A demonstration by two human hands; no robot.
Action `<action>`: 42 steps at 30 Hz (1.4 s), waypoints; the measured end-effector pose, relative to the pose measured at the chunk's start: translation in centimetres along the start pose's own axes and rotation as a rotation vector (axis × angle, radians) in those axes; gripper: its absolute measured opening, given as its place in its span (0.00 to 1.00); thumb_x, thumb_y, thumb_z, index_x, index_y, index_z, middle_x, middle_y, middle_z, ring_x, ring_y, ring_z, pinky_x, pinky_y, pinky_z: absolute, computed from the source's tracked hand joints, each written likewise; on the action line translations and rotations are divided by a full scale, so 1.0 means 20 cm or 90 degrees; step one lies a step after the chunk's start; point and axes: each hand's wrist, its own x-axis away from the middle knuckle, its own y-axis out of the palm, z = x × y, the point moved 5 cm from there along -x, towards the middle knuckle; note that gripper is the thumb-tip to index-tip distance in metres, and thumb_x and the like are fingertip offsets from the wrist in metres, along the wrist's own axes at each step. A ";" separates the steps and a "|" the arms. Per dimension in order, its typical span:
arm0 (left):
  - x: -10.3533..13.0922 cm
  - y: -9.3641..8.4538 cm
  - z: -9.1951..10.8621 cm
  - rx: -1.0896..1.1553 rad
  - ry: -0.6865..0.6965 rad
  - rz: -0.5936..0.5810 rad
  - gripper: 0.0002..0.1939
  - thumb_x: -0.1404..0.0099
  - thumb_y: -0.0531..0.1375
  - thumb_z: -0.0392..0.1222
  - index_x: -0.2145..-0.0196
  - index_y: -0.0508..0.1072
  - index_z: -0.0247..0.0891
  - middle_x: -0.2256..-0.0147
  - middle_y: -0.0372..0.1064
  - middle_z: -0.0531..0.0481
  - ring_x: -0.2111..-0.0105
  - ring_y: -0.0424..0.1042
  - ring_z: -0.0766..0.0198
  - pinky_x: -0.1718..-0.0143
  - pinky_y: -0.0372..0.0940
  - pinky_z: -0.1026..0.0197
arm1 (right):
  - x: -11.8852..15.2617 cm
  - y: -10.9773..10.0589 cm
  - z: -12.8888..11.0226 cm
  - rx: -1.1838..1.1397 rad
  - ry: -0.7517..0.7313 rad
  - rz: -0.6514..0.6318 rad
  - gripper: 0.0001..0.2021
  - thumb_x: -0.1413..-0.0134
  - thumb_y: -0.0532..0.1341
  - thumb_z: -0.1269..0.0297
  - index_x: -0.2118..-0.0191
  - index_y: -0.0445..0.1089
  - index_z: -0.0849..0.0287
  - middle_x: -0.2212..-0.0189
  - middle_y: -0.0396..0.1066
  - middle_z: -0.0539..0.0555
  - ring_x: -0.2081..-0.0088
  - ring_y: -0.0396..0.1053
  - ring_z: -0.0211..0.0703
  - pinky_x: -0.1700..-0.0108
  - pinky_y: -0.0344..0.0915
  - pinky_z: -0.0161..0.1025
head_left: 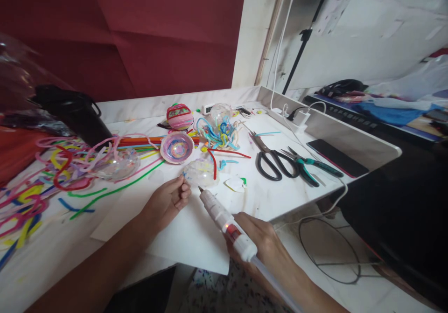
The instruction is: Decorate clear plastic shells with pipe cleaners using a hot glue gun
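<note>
My right hand is wrapped around a white hot glue gun. A small light glows on the gun, and a clear glue stick trails from its back end. Its dark nozzle points away from me, just right of my left hand. Thumb and forefinger of that hand are pinched together at the left edge of a clear plastic half-ball; what is between them is too small to make out. Beneath both hands lies a white paper sheet. A red pipe cleaner is bent beside the half-ball.
Behind stand a coiled colourful bowl and a pink-red ball. Scissors and green-handled pliers lie right, near a black phone. Pipe cleaners tangle at left by a black bottle. A cord hangs over the table edge.
</note>
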 end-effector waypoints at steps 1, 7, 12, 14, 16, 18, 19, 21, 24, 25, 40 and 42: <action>0.00 0.00 0.00 0.002 -0.001 0.002 0.16 0.29 0.52 0.32 0.75 0.66 0.33 0.77 0.59 0.53 0.82 0.60 0.72 0.87 0.52 0.71 | 0.00 0.00 0.00 0.001 0.001 0.000 0.06 0.40 0.55 0.75 0.66 0.64 0.57 0.74 0.63 0.48 0.75 0.62 0.36 0.73 0.55 0.33; 0.00 0.00 0.01 0.012 -0.010 0.014 0.16 0.29 0.52 0.31 0.76 0.66 0.34 0.78 0.60 0.53 0.82 0.61 0.72 0.86 0.53 0.71 | 0.01 0.00 0.00 -0.007 0.003 0.001 0.06 0.41 0.55 0.75 0.66 0.64 0.57 0.74 0.63 0.48 0.76 0.61 0.36 0.74 0.53 0.33; 0.00 -0.01 0.01 0.022 -0.019 0.017 0.16 0.29 0.51 0.31 0.75 0.67 0.33 0.78 0.60 0.53 0.82 0.61 0.72 0.86 0.55 0.71 | 0.01 0.00 0.02 -0.010 0.015 -0.006 0.07 0.42 0.55 0.76 0.65 0.65 0.57 0.74 0.63 0.48 0.76 0.61 0.36 0.74 0.53 0.33; 0.00 -0.01 0.01 0.024 -0.017 0.012 0.16 0.29 0.51 0.30 0.75 0.67 0.33 0.78 0.61 0.53 0.82 0.61 0.72 0.86 0.54 0.71 | 0.00 0.00 0.01 -0.011 0.012 -0.006 0.06 0.41 0.55 0.75 0.65 0.65 0.57 0.74 0.64 0.48 0.76 0.61 0.36 0.74 0.53 0.33; 0.00 0.00 0.01 0.028 -0.014 0.015 0.16 0.29 0.51 0.30 0.75 0.67 0.33 0.78 0.60 0.53 0.82 0.61 0.72 0.86 0.54 0.71 | 0.00 0.00 0.01 -0.011 0.011 -0.006 0.06 0.40 0.54 0.75 0.65 0.65 0.57 0.73 0.64 0.49 0.75 0.62 0.37 0.73 0.54 0.33; 0.00 0.00 0.01 0.031 -0.016 0.025 0.16 0.29 0.51 0.30 0.76 0.66 0.33 0.78 0.60 0.53 0.82 0.61 0.73 0.85 0.56 0.71 | 0.00 0.00 0.01 -0.011 0.012 -0.005 0.06 0.39 0.54 0.74 0.66 0.65 0.57 0.74 0.64 0.49 0.75 0.62 0.37 0.73 0.54 0.33; 0.00 0.00 0.01 0.030 -0.018 0.030 0.16 0.29 0.51 0.30 0.76 0.66 0.33 0.78 0.60 0.53 0.82 0.61 0.73 0.84 0.57 0.71 | -0.01 0.00 0.01 -0.010 0.013 -0.007 0.06 0.39 0.54 0.73 0.66 0.65 0.57 0.74 0.64 0.49 0.76 0.62 0.36 0.73 0.55 0.33; 0.01 0.01 0.01 0.029 -0.019 0.031 0.16 0.29 0.51 0.30 0.76 0.66 0.33 0.78 0.60 0.53 0.82 0.61 0.73 0.85 0.57 0.71 | 0.00 0.00 0.01 -0.009 0.015 -0.009 0.06 0.39 0.55 0.73 0.66 0.65 0.57 0.74 0.65 0.49 0.76 0.62 0.37 0.73 0.55 0.33; 0.00 0.01 0.01 0.041 -0.020 0.019 0.16 0.29 0.52 0.30 0.76 0.66 0.33 0.78 0.61 0.53 0.82 0.61 0.73 0.86 0.54 0.72 | 0.00 0.00 0.01 -0.006 0.014 -0.009 0.05 0.40 0.55 0.73 0.65 0.65 0.57 0.74 0.65 0.48 0.75 0.63 0.37 0.73 0.55 0.33; 0.00 0.00 0.01 0.046 -0.021 0.017 0.16 0.29 0.52 0.30 0.76 0.66 0.33 0.78 0.61 0.53 0.82 0.61 0.73 0.87 0.53 0.72 | 0.00 -0.01 0.01 -0.004 0.012 -0.007 0.05 0.40 0.55 0.73 0.65 0.65 0.57 0.74 0.65 0.48 0.75 0.63 0.37 0.73 0.55 0.33; 0.00 -0.01 0.01 0.093 -0.025 0.022 0.14 0.33 0.57 0.28 0.76 0.67 0.35 0.78 0.63 0.53 0.81 0.62 0.73 0.81 0.59 0.72 | 0.01 -0.02 0.01 0.001 0.012 -0.002 0.07 0.40 0.54 0.74 0.67 0.63 0.57 0.74 0.63 0.48 0.76 0.62 0.36 0.73 0.54 0.33; 0.00 0.00 0.01 0.088 -0.026 0.022 0.13 0.33 0.57 0.28 0.76 0.67 0.36 0.78 0.63 0.53 0.81 0.62 0.73 0.81 0.59 0.72 | 0.01 -0.02 0.01 -0.002 0.014 -0.004 0.07 0.40 0.54 0.73 0.68 0.63 0.57 0.74 0.64 0.48 0.76 0.62 0.36 0.74 0.54 0.33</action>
